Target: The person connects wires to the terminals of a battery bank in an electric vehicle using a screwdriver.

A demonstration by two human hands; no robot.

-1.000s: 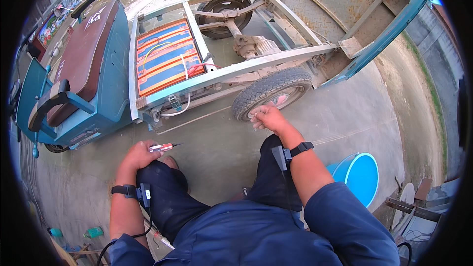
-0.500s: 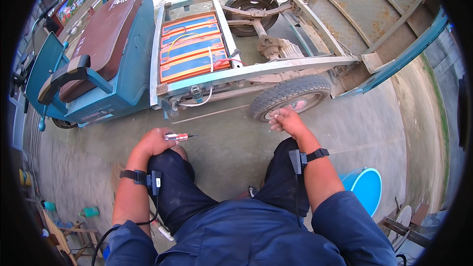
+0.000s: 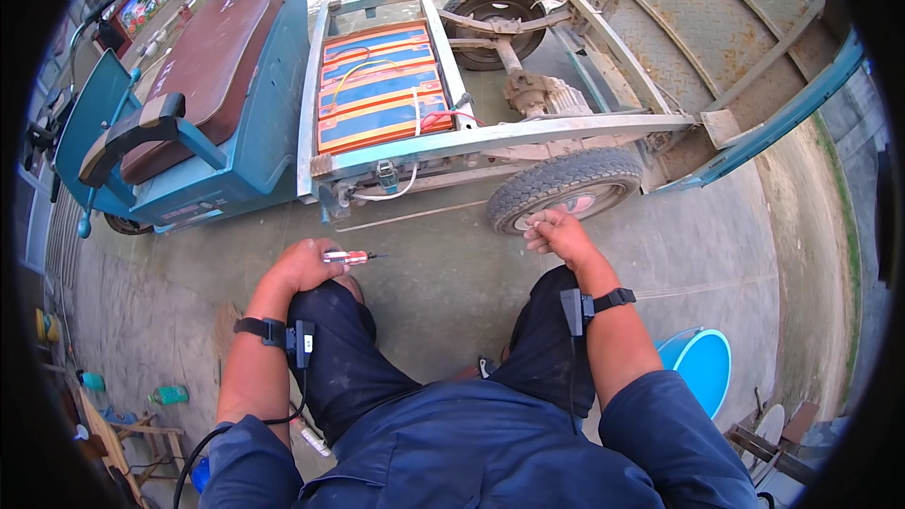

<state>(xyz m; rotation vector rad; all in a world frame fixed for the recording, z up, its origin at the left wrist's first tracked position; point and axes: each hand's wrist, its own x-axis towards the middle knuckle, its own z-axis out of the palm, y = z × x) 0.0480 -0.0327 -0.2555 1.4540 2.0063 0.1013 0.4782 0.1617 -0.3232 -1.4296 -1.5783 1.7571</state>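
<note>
I squat in front of a teal three-wheeled cart [image 3: 236, 123] with its cargo bed tilted up. My left hand [image 3: 304, 266] rests on my left knee and holds a small screwdriver [image 3: 349, 257] with a red handle, its tip pointing right. My right hand [image 3: 558, 232] sits over my right knee with fingers curled, just in front of the cart's rear tyre [image 3: 564, 187]; whether it holds anything I cannot tell. In the open frame [image 3: 490, 137] lie striped orange and blue battery packs [image 3: 382, 87] with wires. Both wrists wear black bands.
The raised rusty metal bed [image 3: 716, 28] stands at the upper right. A brown seat [image 3: 212, 57] tops the cart at left. A blue round stool [image 3: 699, 366] is by my right side. Bottles [image 3: 170, 394] and a wooden stand [image 3: 123, 434] lie at lower left on concrete.
My view has shifted left and closer along the cart, so the battery bay now sits ahead. My hands stayed on my knees, the screwdriver still in the left.
</note>
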